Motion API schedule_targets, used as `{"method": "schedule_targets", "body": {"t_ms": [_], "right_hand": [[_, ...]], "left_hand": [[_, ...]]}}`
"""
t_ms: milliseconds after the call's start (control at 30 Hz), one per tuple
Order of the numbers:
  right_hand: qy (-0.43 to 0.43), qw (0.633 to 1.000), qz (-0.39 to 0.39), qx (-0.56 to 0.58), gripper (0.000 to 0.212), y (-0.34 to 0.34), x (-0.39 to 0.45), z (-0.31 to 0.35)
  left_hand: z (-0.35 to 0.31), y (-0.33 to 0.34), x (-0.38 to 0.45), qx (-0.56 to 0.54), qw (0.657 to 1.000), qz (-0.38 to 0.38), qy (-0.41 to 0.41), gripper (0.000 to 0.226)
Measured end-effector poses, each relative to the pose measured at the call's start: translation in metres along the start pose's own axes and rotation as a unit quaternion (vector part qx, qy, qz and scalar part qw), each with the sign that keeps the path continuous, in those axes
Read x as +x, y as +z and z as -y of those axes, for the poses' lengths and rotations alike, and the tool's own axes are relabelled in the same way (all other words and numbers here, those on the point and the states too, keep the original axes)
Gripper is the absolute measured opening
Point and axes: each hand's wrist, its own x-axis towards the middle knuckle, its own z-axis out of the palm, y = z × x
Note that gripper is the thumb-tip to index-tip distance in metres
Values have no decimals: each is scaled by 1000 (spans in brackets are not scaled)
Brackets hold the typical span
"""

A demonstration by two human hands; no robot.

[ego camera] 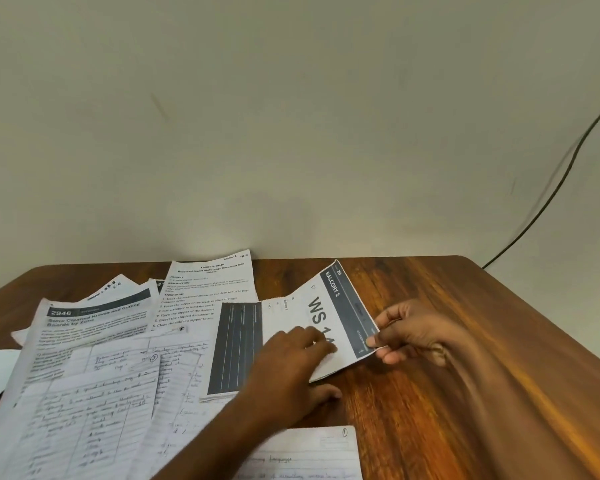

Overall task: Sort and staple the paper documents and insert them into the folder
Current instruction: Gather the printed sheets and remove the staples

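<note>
Sorting: right hand pinches the "WS" sheet corner between its fingers; left hand presses it flat-fingered. Next, probably lift it clear.

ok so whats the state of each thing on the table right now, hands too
white sheet printed BALCONY 2: right edge lifted, bent
right hand: pinches that sheet's corner
left hand: fingers flat, pressing on the sheet
handwritten lined pages: flat, overlapping in a loose spread
printed page headed 2946: flat, partly covered
printed task instruction sheet: flat, lower part covered
brown wooden table: bearing papers
</note>
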Motion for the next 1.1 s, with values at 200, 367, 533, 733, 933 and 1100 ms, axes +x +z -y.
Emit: {"method": "schedule_targets", "body": {"t_ms": [200, 367, 533, 733, 933, 1100], "right_hand": [[19, 1000, 7, -21, 38, 17, 0, 6], [19, 999, 17, -29, 39, 25, -4, 9], [19, 997, 4, -75, 37, 33, -10, 11], [-6, 986, -86, -142, 20, 22, -43, 11], [-20, 936, -180, -301, 19, -8, -88, -27], [-10, 921, -234, -311, 28, -21, -128, -57]], "left_hand": [[-8, 10, -4, 70, 990, -73, 97, 30], [-14, 18, -4, 45, 987, -101, 117, 23], [-12, 16, -4, 45, 985, -88, 143, 10], [-7, 26, -3, 11, 989, -43, 141, 18], [-5, 30, 0, -47, 993, -35, 107, 32], [-5, 33, 1, -84, 994, -15, 62, 37]]}}
